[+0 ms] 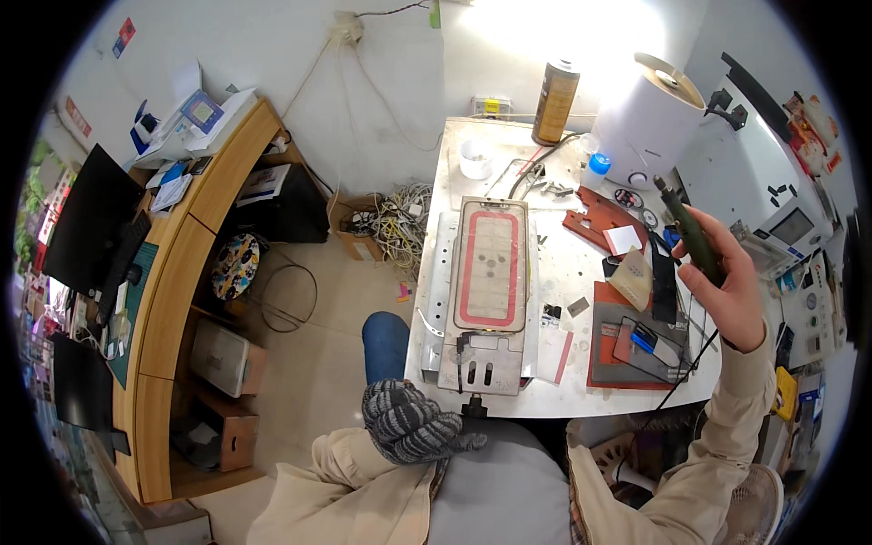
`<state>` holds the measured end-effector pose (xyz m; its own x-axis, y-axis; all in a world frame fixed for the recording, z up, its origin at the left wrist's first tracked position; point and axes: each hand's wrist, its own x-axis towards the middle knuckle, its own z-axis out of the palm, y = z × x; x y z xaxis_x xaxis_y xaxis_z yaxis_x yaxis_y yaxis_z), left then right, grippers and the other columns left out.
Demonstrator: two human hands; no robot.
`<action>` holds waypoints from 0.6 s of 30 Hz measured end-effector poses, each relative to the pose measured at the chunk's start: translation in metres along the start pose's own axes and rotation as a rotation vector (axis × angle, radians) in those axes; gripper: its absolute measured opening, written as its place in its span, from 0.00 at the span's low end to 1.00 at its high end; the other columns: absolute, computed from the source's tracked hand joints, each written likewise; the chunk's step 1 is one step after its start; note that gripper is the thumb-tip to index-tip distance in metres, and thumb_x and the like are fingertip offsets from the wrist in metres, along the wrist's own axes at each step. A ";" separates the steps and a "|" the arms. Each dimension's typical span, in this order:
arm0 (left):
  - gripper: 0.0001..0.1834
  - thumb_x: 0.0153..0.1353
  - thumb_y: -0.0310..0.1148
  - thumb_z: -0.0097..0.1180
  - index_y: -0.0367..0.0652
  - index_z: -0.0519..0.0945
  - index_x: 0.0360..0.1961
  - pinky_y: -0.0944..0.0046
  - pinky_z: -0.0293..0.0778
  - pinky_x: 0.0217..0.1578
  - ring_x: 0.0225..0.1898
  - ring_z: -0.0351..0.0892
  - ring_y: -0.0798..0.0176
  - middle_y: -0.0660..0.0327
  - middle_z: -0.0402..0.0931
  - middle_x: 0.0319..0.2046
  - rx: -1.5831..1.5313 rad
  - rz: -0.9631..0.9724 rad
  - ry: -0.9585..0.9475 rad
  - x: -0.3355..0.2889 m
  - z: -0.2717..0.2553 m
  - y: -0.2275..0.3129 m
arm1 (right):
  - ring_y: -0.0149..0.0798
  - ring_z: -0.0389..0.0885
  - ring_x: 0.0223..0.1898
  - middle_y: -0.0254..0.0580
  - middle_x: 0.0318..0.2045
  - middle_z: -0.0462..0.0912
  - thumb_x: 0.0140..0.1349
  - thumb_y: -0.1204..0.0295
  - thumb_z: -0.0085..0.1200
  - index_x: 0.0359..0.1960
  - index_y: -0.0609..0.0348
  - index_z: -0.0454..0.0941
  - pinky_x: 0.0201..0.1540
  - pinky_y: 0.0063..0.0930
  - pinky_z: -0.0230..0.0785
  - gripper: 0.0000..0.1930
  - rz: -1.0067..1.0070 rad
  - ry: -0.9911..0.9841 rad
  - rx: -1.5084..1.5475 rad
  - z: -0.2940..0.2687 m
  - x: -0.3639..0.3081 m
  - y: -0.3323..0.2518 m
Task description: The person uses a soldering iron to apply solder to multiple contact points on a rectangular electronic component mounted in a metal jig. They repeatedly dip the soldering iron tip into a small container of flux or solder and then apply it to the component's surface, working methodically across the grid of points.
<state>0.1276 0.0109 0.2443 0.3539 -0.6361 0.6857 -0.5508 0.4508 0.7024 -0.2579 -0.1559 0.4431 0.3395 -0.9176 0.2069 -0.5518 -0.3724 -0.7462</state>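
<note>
In my right hand [736, 286], bare and raised over the right side of the table, is a dark green handheld rotary tool [692, 232], its narrow tip pointing up and to the left. A thin black cable [690, 371] runs down below that hand. My left hand [413, 422] wears a black and grey striped knit glove. It rests by my lap with loose fingers and nothing visible in it. In front of me on the table lies a metal fixture [481, 363], carrying a clear phone-shaped plate [493, 263] with a red rounded outline.
Beside the fixture lie dark mats [610, 363] with a blue-handled cutter [643, 338], and a triangular scraper [631, 280]. A spray can [554, 103], a white cup [475, 159] and a white cylindrical appliance [645, 123] stand farther back. To the left is a wooden desk [163, 336].
</note>
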 end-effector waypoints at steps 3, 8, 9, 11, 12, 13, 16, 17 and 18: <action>0.20 0.70 0.32 0.66 0.37 0.81 0.60 0.53 0.78 0.59 0.56 0.83 0.51 0.50 0.83 0.54 -0.036 -0.174 0.041 0.013 0.008 0.006 | 0.24 0.80 0.45 0.37 0.46 0.86 0.66 0.75 0.63 0.74 0.58 0.72 0.49 0.21 0.73 0.33 -0.024 -0.014 0.002 0.004 0.004 0.006; 0.17 0.75 0.28 0.60 0.37 0.81 0.62 0.53 0.76 0.64 0.60 0.82 0.53 0.49 0.82 0.60 -0.351 -0.195 -0.221 0.044 0.015 -0.021 | 0.22 0.79 0.43 0.36 0.46 0.86 0.66 0.76 0.61 0.74 0.58 0.72 0.46 0.18 0.72 0.32 -0.002 0.016 0.034 0.002 0.002 0.011; 0.16 0.77 0.28 0.57 0.37 0.82 0.62 0.54 0.75 0.64 0.60 0.82 0.55 0.50 0.81 0.62 -0.465 -0.128 -0.309 0.050 0.014 -0.026 | 0.22 0.78 0.43 0.35 0.46 0.85 0.66 0.76 0.61 0.74 0.59 0.72 0.45 0.18 0.72 0.32 0.010 0.020 0.039 0.001 0.001 0.010; 0.08 0.75 0.24 0.60 0.38 0.82 0.52 0.56 0.79 0.57 0.51 0.82 0.59 0.55 0.82 0.50 -0.439 -0.188 -0.348 0.051 0.008 -0.024 | 0.22 0.78 0.43 0.35 0.46 0.85 0.66 0.77 0.61 0.74 0.58 0.72 0.44 0.17 0.72 0.32 0.021 0.034 0.051 0.002 0.000 0.012; 0.05 0.74 0.24 0.60 0.38 0.82 0.48 0.57 0.79 0.55 0.48 0.82 0.60 0.56 0.81 0.47 -0.517 -0.242 -0.348 0.048 0.007 -0.022 | 0.22 0.78 0.43 0.34 0.46 0.85 0.67 0.77 0.61 0.74 0.58 0.72 0.44 0.17 0.72 0.32 0.020 0.043 0.058 0.002 -0.001 0.015; 0.03 0.73 0.23 0.61 0.38 0.81 0.45 0.57 0.79 0.53 0.46 0.81 0.61 0.58 0.80 0.44 -0.594 -0.296 -0.346 0.046 0.005 -0.021 | 0.22 0.78 0.43 0.34 0.46 0.85 0.67 0.77 0.61 0.74 0.58 0.72 0.44 0.18 0.72 0.32 0.019 0.051 0.065 0.002 -0.001 0.017; 0.05 0.72 0.25 0.64 0.39 0.79 0.41 0.57 0.79 0.51 0.42 0.78 0.61 0.58 0.77 0.40 -0.552 -0.241 -0.236 0.027 -0.002 -0.021 | 0.22 0.78 0.43 0.34 0.46 0.84 0.67 0.77 0.61 0.74 0.58 0.72 0.45 0.18 0.72 0.31 0.026 0.063 0.099 0.004 -0.003 0.027; 0.06 0.71 0.25 0.65 0.39 0.78 0.40 0.56 0.79 0.50 0.41 0.77 0.60 0.59 0.75 0.39 -0.539 -0.222 -0.199 0.023 -0.003 -0.021 | 0.23 0.79 0.44 0.34 0.46 0.84 0.67 0.77 0.61 0.74 0.59 0.72 0.46 0.18 0.72 0.31 0.025 0.071 0.098 0.005 -0.003 0.029; 0.05 0.72 0.28 0.65 0.40 0.79 0.41 0.55 0.78 0.52 0.42 0.76 0.58 0.58 0.76 0.40 -0.422 -0.158 -0.154 0.022 -0.004 -0.019 | 0.23 0.79 0.44 0.34 0.46 0.84 0.67 0.77 0.61 0.74 0.59 0.72 0.47 0.18 0.72 0.31 0.023 0.078 0.098 0.005 -0.003 0.032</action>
<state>0.1488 -0.0097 0.2465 0.2746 -0.7883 0.5507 -0.1330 0.5360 0.8336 -0.2731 -0.1648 0.4155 0.2648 -0.9353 0.2345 -0.4802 -0.3388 -0.8091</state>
